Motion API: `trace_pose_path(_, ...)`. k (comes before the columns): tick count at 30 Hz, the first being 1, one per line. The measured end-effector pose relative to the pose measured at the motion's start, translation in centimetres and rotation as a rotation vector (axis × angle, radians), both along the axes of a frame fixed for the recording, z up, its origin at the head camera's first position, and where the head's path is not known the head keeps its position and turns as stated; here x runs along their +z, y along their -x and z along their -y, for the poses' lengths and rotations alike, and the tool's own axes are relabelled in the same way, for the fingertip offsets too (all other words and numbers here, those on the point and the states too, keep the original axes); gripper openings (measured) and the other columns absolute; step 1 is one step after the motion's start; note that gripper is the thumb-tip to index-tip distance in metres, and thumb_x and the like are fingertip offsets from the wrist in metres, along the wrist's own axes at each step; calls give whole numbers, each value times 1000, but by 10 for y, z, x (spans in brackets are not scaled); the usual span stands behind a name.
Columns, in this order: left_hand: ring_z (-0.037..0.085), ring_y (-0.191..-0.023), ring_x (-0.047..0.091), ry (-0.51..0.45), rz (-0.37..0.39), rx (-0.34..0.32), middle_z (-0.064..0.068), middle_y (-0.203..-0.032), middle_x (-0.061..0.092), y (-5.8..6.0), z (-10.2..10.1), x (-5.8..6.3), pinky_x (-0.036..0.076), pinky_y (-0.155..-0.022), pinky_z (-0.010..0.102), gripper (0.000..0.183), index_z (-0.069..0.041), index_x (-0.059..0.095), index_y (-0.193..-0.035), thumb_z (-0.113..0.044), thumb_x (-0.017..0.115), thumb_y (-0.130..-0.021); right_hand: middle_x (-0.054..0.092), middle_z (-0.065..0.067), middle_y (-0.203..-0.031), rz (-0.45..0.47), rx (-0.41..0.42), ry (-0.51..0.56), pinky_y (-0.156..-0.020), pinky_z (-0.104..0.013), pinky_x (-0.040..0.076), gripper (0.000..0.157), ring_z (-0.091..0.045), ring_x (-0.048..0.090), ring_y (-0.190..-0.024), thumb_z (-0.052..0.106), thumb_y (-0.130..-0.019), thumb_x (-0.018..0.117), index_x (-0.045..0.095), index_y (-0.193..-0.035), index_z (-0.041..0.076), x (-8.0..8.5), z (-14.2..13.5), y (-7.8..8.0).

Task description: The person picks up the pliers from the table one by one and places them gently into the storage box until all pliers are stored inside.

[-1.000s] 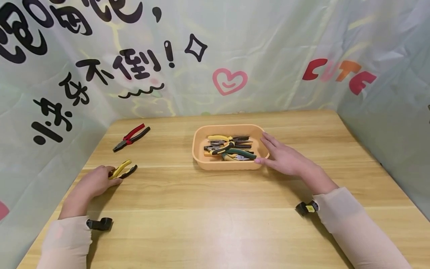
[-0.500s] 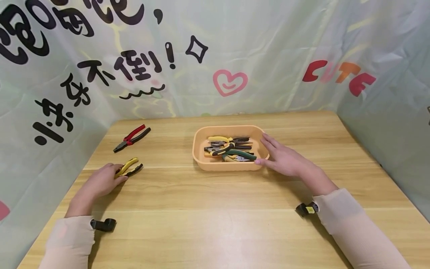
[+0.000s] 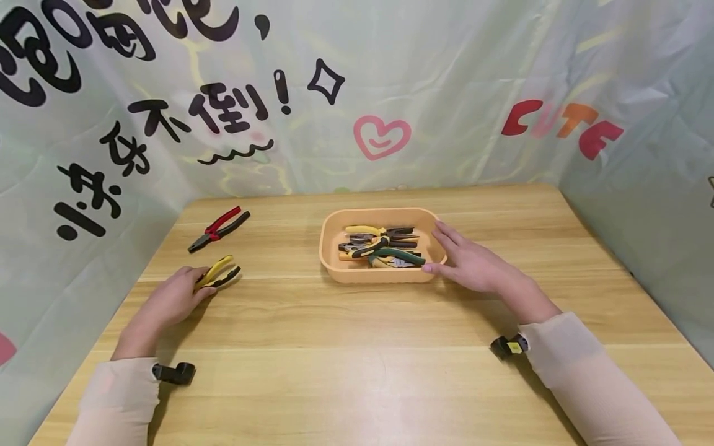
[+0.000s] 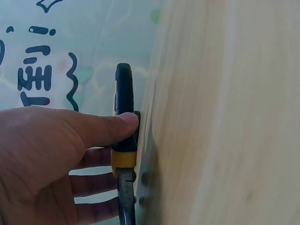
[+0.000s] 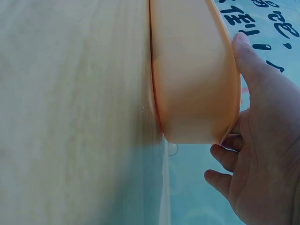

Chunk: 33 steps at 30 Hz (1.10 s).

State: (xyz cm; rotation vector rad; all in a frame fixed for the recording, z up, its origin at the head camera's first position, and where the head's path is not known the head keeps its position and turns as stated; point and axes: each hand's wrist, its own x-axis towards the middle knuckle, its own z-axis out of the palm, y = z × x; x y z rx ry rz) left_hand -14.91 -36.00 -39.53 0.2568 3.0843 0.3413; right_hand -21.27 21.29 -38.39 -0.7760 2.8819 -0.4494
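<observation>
In the head view my left hand pinches a pair of pliers with yellow and black handles over the left side of the table. The left wrist view shows the thumb pressed on the black-and-yellow pliers, fingers behind, metal end downward. My right hand rests on the right end of an orange plastic box, thumb on its rim and fingers fairly straight. Inside the box lie several pliers with yellow, black and green handles. Behind my left hand lie red-and-black pliers on the table.
The wooden table stretches in front of the box. A printed cloth hangs along its back and sides. A small black camera is strapped at each wrist.
My left hand has moved a little to the right and away from me, carrying the yellow-and-black pliers. The right hand and the box have stayed in place.
</observation>
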Motion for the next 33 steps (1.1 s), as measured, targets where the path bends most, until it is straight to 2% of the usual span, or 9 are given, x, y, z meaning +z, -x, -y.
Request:
trace_pose_path(4,48,-107,54,-20,-7,-7,33,-121,52,1,-2,-1,43,-89,64,52,13,45,-135,-20,62,-98,-4,-7,-164,-2,-1,-4,-108,-56,33,100,-40,30,-140,75,-90,38,10,-158,6,0,0,1)
trace_pose_path(11,36,-90,59,-43,-20,-35,23,-104,62,4,-3,-1,47,-74,54,45,10,50,-131,-17,62,-97,-4,-7,-164,-8,2,-10,-109,-56,31,100,-39,26,-142,75,-90,38,11,-157,6,0,1,1)
trace_pose_path(14,36,-91,59,-51,-26,-40,23,-105,62,5,-4,0,47,-75,55,45,9,48,-132,-18,61,-98,-3,-7,-164,-12,4,-8,-108,-56,32,100,-39,28,-141,75,-90,39,12,-157,5,0,1,1)
trace_pose_path(22,51,-118,48,-71,-29,-54,34,-128,51,3,-13,6,38,-96,65,53,12,38,-141,-20,55,-102,-4,-5,-164,-9,-1,-1,-109,-56,32,100,-39,28,-141,75,-90,39,13,-157,6,1,1,2)
trace_pose_path(27,50,-115,49,-68,-101,-94,33,-124,52,6,-19,9,38,-96,65,53,10,38,-143,-19,55,-102,-5,-5,-164,-4,-2,-4,-109,-56,30,100,-39,25,-143,75,-90,39,12,-157,6,2,1,2)
trace_pose_path(33,48,-113,50,-60,-169,-134,31,-124,53,17,-29,16,39,-94,64,52,10,41,-141,-16,58,-100,-4,-6,-164,-1,-4,-5,-109,-56,32,100,-39,25,-142,75,-90,39,13,-157,5,1,1,1)
